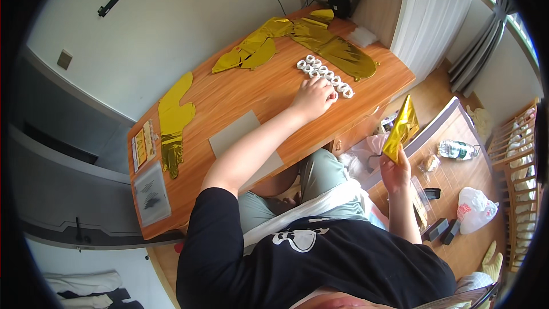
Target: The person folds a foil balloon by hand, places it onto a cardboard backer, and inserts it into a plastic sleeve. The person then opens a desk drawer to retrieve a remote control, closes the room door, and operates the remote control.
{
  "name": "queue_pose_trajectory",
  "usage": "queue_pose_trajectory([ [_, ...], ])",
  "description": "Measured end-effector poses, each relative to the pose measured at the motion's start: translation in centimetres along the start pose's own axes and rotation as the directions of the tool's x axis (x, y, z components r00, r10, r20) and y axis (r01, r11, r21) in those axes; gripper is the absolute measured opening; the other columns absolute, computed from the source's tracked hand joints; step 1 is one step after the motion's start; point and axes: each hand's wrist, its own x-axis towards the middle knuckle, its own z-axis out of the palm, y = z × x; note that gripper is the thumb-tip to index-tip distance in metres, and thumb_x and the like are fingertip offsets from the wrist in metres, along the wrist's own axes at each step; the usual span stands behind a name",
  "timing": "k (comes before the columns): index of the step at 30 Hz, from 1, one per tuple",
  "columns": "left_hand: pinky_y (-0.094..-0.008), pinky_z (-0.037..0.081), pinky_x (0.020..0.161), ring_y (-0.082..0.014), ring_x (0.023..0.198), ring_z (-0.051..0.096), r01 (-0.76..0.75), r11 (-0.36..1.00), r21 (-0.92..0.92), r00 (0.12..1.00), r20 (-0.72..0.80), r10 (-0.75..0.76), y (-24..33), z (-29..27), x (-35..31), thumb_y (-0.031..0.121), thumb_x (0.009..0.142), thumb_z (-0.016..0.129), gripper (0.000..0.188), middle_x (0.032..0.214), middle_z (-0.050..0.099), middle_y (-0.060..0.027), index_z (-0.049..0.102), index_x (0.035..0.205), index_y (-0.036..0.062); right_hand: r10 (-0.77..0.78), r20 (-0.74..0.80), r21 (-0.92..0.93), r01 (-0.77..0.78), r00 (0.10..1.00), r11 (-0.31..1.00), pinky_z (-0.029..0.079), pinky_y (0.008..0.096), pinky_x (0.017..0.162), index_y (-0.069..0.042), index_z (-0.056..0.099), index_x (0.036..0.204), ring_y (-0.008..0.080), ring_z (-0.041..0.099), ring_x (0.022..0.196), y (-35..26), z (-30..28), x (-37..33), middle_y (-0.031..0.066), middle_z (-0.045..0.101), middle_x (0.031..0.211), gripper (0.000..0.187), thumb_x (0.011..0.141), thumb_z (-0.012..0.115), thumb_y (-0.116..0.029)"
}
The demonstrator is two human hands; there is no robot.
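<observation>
My left hand [314, 98] reaches across the wooden table [297, 100] to a cluster of small white rolls [323, 70], perhaps ribbon or tape. Its fingers are curled round one white roll [335, 96] at the near side of the cluster. My right hand [396, 170] is raised off the table's right side, closed on the lower end of a folded gold foil balloon [404, 129]. Flat gold foil balloons lie on the table: one at the left [176, 114], one along the back edge [251, 48] and another at the back right [337, 51].
A grey sheet [235, 131] lies under my left forearm. A clear packet [152, 193] and a printed card [144, 144] sit at the left end. A black router [340, 4] stands in the back corner. At right are a water bottle [457, 150] and a white plastic bag [477, 210].
</observation>
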Motion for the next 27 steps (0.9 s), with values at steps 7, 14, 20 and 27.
queue_pose_trajectory([
  [7,-0.0419,0.043,0.09,-0.0222,0.109,0.059,0.084,0.992,0.094,0.996,-0.031,-0.081,2.3,-10.3,-7.8,0.021,0.087,0.075,0.012,0.107,0.064,0.0021,0.064,0.089,0.017,0.151,0.065,-0.289,-0.127,0.986,0.949,0.05,0.037,0.102,-0.002,0.059,0.127,0.0223,0.064,0.116,3.4,2.0,3.5,0.0115,0.066,0.127,0.028,0.101,0.059,-0.012],
  [14,-0.0422,0.045,0.088,-0.0254,0.102,0.062,0.459,0.852,0.251,0.889,-0.125,-0.441,1.7,-14.4,-21.8,0.024,0.086,0.077,0.021,0.104,0.066,-0.0012,0.066,0.1,0.0129,0.2,0.148,-0.656,-0.055,0.968,0.753,0.048,0.0207,0.072,-0.001,0.065,0.109,0.0061,0.061,0.08,10.9,8.3,6.2,0.0016,0.07,0.097,0.011,0.099,0.064,-0.004],
  [20,-0.04,0.051,0.092,-0.0283,0.108,0.064,0.702,0.707,-0.087,0.673,-0.246,-0.698,1.7,-15.3,-28.3,0.012,0.089,0.073,0.053,0.114,0.067,-0.0153,0.052,0.137,0.0033,0.275,0.362,-0.767,0.117,0.891,0.631,0.049,0.0184,0.073,0.001,0.049,0.135,0.0072,0.065,0.082,19.1,13.0,6.6,0.0068,0.073,0.095,0.04,0.099,0.065,-0.003],
  [27,-0.0401,0.05,0.096,-0.0294,0.117,0.062,0.677,0.708,-0.198,0.7,-0.123,-0.704,2.9,-15.0,-30.3,0.011,0.09,0.071,0.062,0.124,0.065,-0.0164,0.044,0.145,0.005,0.356,0.328,-0.943,0.325,0.875,0.069,0.047,0.0283,0.061,-0.001,0.054,0.133,0.011,0.058,0.062,22.9,15.3,5.7,0.0083,0.071,0.076,0.046,0.091,0.071,-0.009],
])
